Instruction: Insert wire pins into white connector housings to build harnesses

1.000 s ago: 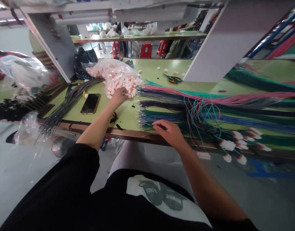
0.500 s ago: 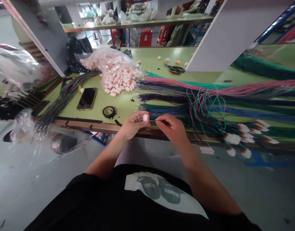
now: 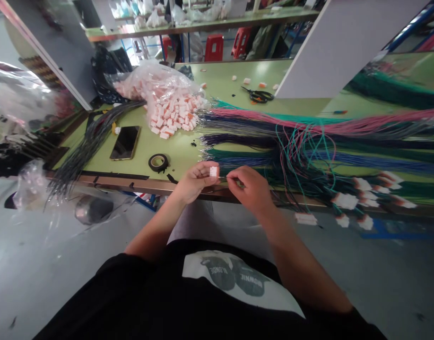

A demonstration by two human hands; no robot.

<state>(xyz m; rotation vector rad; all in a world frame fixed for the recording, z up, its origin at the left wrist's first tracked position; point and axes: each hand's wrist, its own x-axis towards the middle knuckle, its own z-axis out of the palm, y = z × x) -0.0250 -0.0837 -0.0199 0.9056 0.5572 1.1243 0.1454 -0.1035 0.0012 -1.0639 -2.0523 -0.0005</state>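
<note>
A small white and orange connector (image 3: 213, 171) is pinched between the thumb and fingers of my left hand (image 3: 195, 181) at the table's front edge. Just right of it, my right hand (image 3: 250, 187) pinches a thin wire (image 3: 222, 177), whose tip points at the connector's right side. Whether the tip has entered the connector is too small to tell. Behind my hands, bundles of blue (image 3: 252, 161), dark and pink wires (image 3: 266, 118) lie across the table. A heap of similar connectors (image 3: 174, 115) spills from a clear plastic bag (image 3: 160, 82).
Black tape (image 3: 158, 163) and a phone (image 3: 125, 142) lie left of my hands, near grey wires (image 3: 96, 137). Scissors (image 3: 258, 96) rest at the back. Wired connectors (image 3: 345, 200) hang over the right front edge. A white panel (image 3: 344, 52) stands behind the wires.
The gap between my hands has narrowed slightly, bringing the wire tip nearer the connector. The whole view has shifted a little, with the table appearing higher in the picture.
</note>
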